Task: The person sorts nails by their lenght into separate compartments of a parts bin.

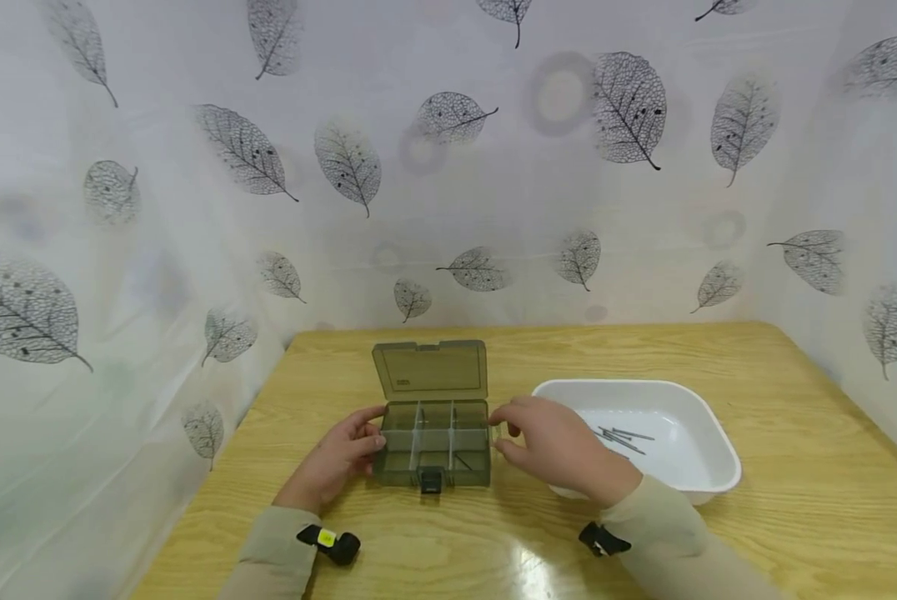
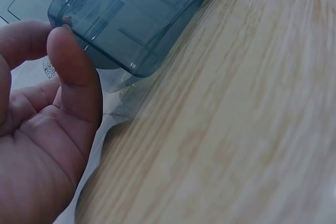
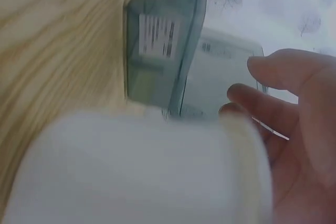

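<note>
A translucent grey-green compartment box (image 1: 435, 446) stands on the table with its lid (image 1: 433, 371) raised at the back. My left hand (image 1: 343, 454) holds its left side; in the left wrist view the thumb (image 2: 73, 59) presses at the box's corner. Thin dark nails show in some compartments, one lying in the front right compartment (image 1: 469, 468). Beside the box's right wall is my right hand (image 1: 553, 442), thumb and fingers apart. Nothing shows between them in the right wrist view, where the box's side carries a barcode label (image 3: 158, 36).
A white plastic basin (image 1: 692, 450) stands to the right, partly behind my right hand, with several metal nails (image 1: 624, 435) on its bottom. Beneath everything is a wood-grain table (image 1: 809, 433). A leaf-patterned curtain (image 1: 493, 200) hangs behind the table and along its sides.
</note>
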Demonstrator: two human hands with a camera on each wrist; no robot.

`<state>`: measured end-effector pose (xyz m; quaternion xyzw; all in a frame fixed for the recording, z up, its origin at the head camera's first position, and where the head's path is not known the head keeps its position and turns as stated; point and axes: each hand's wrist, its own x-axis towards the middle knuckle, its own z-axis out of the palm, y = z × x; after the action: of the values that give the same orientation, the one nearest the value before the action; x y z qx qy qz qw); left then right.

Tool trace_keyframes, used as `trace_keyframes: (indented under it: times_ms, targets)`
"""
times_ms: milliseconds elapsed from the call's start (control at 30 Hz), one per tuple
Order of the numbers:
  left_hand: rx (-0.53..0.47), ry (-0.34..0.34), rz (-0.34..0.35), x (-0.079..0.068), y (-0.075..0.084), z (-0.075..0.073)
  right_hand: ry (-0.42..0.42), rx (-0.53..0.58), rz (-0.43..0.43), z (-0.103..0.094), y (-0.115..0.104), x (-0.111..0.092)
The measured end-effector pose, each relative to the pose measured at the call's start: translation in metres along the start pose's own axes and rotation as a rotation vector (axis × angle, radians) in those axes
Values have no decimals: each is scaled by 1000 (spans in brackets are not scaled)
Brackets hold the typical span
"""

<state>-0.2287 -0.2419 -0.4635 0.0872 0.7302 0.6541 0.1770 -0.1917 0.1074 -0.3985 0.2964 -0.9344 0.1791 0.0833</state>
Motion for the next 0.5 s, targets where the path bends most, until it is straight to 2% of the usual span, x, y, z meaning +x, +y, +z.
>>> trace_keyframes:
  times_ms: [500]
  targets:
    - [0, 4, 0, 1, 0, 0, -39, 1, 93, -22, 61, -41]
